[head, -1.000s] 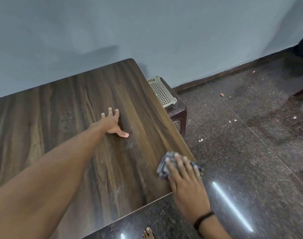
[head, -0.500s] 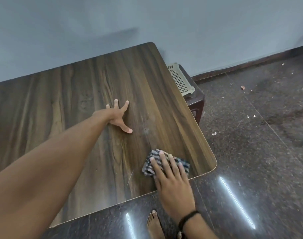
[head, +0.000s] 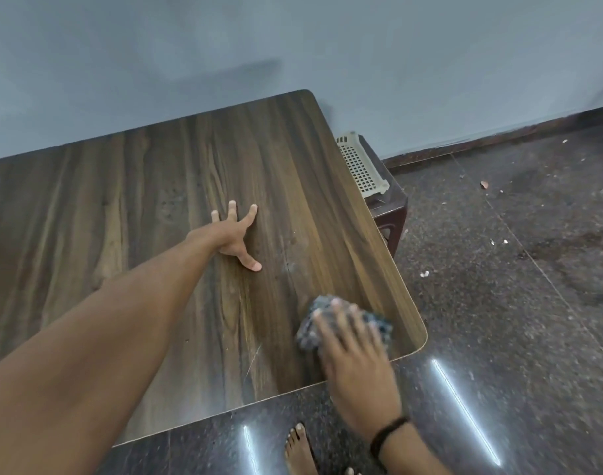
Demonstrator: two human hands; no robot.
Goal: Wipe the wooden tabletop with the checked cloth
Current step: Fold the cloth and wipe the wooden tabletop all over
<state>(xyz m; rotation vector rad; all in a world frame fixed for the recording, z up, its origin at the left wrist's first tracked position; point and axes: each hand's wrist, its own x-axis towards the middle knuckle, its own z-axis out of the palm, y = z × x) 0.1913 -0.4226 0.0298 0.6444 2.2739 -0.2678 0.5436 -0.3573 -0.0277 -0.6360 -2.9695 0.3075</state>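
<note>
The dark wooden tabletop (head: 128, 214) fills the left and centre of the view, with its rounded near right corner at the lower right. My right hand (head: 356, 354) presses flat on the folded blue-and-white checked cloth (head: 310, 329) close to that corner; the cloth is blurred and partly hidden under my fingers. My left hand (head: 233, 240) rests on the tabletop further in, fingers spread, holding nothing. A pale smudge (head: 288, 267) marks the wood between my two hands.
A dark stool (head: 391, 214) with a cream perforated plastic tray (head: 358, 164) stands beside the table's right edge, against the grey wall. The dark speckled floor carries scattered white crumbs (head: 424, 274). My bare foot (head: 298, 452) is on the floor below the table's near edge.
My right hand has slid the cloth along the near right corner, first leftward and then slightly back toward the corner. My left hand stays planted on the wood. The view has shifted.
</note>
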